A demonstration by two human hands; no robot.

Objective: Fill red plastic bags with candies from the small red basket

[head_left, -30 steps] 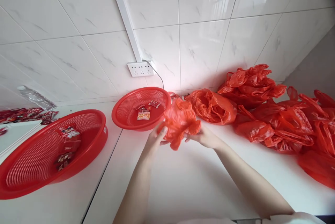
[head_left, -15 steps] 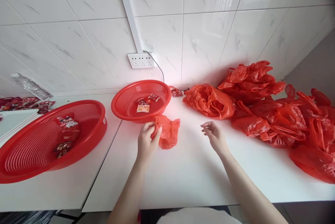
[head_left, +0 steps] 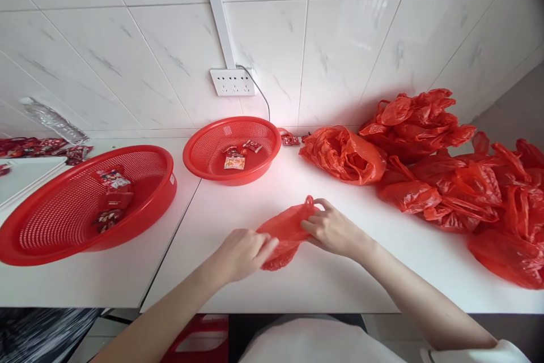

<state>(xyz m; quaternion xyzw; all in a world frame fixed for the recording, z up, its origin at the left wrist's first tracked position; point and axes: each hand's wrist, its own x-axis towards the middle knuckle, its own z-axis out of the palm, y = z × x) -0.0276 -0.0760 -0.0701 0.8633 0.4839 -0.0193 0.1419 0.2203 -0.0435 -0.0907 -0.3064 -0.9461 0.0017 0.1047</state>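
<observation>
Two wht tabletops [head_left: 225, 210], tiled wall [head_left: 272, 40] bhnd, held bag [head_left: 285, 227] over rt

Right hand [head_left: 335, 231], fingers [head_left: 315, 229] pinching red plastic bag [head_left: 285, 226], left hand [head_left: 242, 252] seemingly gripping it too, red basket [head_left: 204, 148] beyond

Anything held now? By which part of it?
A red plastic bag: the right hand pinches it near its looped end; the left hand grips the opposite side, its fingers partly hidden.
</observation>
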